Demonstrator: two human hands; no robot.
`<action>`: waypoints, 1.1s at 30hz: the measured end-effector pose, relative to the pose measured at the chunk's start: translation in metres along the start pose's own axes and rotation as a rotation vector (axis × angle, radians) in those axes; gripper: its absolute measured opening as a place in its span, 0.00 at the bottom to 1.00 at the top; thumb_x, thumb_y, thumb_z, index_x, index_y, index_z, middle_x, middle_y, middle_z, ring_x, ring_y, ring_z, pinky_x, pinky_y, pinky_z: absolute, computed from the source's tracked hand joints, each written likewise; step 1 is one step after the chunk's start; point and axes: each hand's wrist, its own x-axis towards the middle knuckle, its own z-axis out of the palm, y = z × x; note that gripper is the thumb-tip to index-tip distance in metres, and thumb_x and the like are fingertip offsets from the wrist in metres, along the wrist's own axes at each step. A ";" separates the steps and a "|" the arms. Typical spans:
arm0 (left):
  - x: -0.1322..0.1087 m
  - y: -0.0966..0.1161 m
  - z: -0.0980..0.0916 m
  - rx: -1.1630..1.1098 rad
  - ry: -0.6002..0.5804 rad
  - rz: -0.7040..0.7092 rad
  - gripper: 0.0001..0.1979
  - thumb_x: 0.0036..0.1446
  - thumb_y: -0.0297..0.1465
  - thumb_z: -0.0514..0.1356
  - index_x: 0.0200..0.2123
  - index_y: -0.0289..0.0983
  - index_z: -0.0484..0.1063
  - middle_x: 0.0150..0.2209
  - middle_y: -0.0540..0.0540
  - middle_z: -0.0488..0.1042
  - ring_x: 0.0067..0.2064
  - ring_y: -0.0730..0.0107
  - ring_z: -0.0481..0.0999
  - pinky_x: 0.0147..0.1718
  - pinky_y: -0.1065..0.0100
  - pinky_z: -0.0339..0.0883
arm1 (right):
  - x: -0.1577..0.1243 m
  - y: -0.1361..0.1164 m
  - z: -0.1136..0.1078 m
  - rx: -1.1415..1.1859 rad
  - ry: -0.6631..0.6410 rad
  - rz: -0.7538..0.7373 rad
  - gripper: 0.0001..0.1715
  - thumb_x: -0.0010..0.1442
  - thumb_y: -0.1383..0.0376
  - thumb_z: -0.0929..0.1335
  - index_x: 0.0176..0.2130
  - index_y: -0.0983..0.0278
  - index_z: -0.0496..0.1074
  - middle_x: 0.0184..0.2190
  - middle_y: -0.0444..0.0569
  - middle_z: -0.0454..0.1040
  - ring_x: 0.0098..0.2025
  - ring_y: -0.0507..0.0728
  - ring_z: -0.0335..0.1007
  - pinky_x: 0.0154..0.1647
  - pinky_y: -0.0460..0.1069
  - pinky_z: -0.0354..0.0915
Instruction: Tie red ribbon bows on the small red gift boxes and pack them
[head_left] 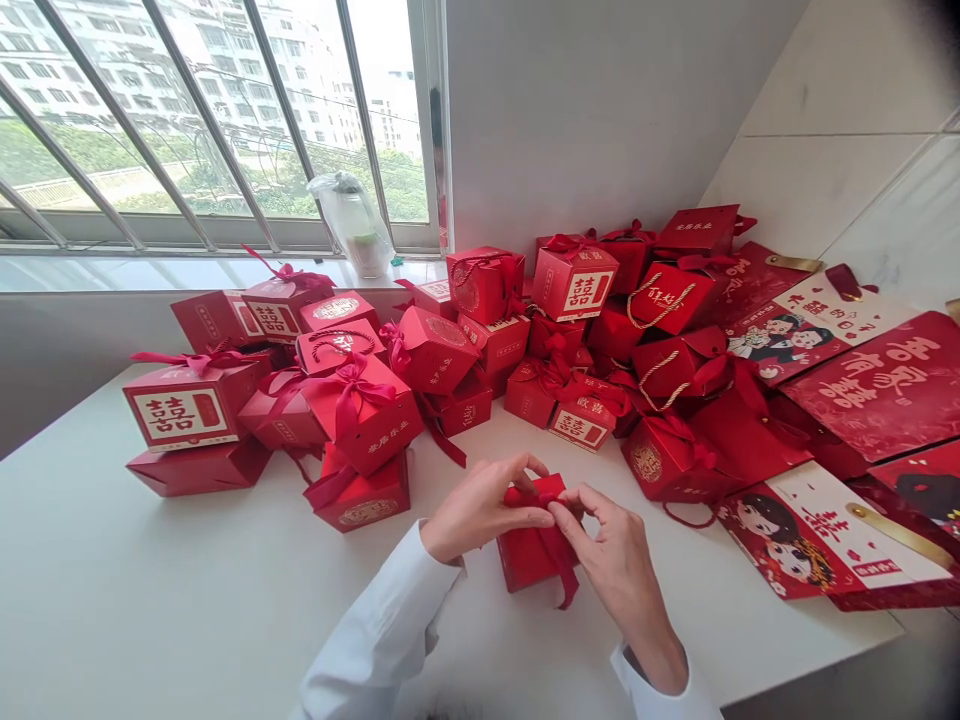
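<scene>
A small red gift box point(527, 562) stands on the white table in front of me. Across its top runs a dark red ribbon point(561, 560), one tail hanging down the near side. My left hand point(491, 505) comes over the box's left edge, thumb and fingers pinched on the ribbon near its middle. From the right, my right hand point(606, 545) pinches the ribbon between thumb and forefinger, close to the left thumb. The exact ribbon part under the fingertips is partly hidden.
Red gift boxes point(375, 410) with bows are piled along the table's back. Printed red and white gift bags point(832, 530) lie at the right. A plastic-wrapped cup point(360, 235) stands on the sill point(247, 275) by the barred window. The white table point(187, 600) ends at the lower right.
</scene>
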 end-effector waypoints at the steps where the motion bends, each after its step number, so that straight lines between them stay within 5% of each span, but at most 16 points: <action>1: 0.000 -0.001 0.003 0.018 0.033 0.004 0.15 0.53 0.37 0.61 0.44 0.39 0.68 0.34 0.50 0.77 0.30 0.74 0.71 0.29 0.74 0.61 | 0.000 0.000 0.000 0.005 -0.001 0.003 0.13 0.61 0.57 0.63 0.29 0.60 0.69 0.25 0.41 0.72 0.26 0.52 0.64 0.27 0.45 0.59; 9: 0.005 -0.008 0.013 -0.081 0.087 -0.024 0.12 0.54 0.30 0.58 0.43 0.37 0.68 0.32 0.49 0.77 0.32 0.72 0.73 0.29 0.75 0.62 | -0.002 -0.002 0.000 0.059 -0.031 0.023 0.08 0.56 0.61 0.67 0.38 0.58 0.69 0.34 0.43 0.75 0.35 0.54 0.69 0.37 0.47 0.64; 21: 0.005 -0.005 0.008 -0.184 0.070 -0.019 0.09 0.57 0.33 0.56 0.41 0.36 0.69 0.29 0.48 0.76 0.29 0.72 0.71 0.30 0.73 0.61 | 0.001 0.002 0.010 -0.097 0.048 -0.001 0.08 0.57 0.62 0.64 0.27 0.61 0.65 0.26 0.42 0.71 0.29 0.54 0.65 0.29 0.46 0.59; 29: 0.004 -0.003 0.005 -0.087 0.102 -0.027 0.11 0.59 0.35 0.53 0.39 0.37 0.71 0.22 0.53 0.66 0.25 0.75 0.62 0.24 0.75 0.55 | -0.001 0.001 0.013 -0.138 0.086 -0.019 0.07 0.56 0.63 0.63 0.26 0.60 0.64 0.25 0.43 0.71 0.29 0.55 0.66 0.29 0.47 0.59; 33: 0.004 -0.004 0.006 -0.105 0.104 -0.037 0.11 0.60 0.35 0.52 0.40 0.37 0.70 0.23 0.51 0.69 0.26 0.73 0.67 0.26 0.74 0.59 | -0.001 0.004 0.012 -0.127 0.074 -0.045 0.06 0.56 0.65 0.63 0.27 0.60 0.64 0.26 0.43 0.70 0.30 0.55 0.65 0.31 0.47 0.59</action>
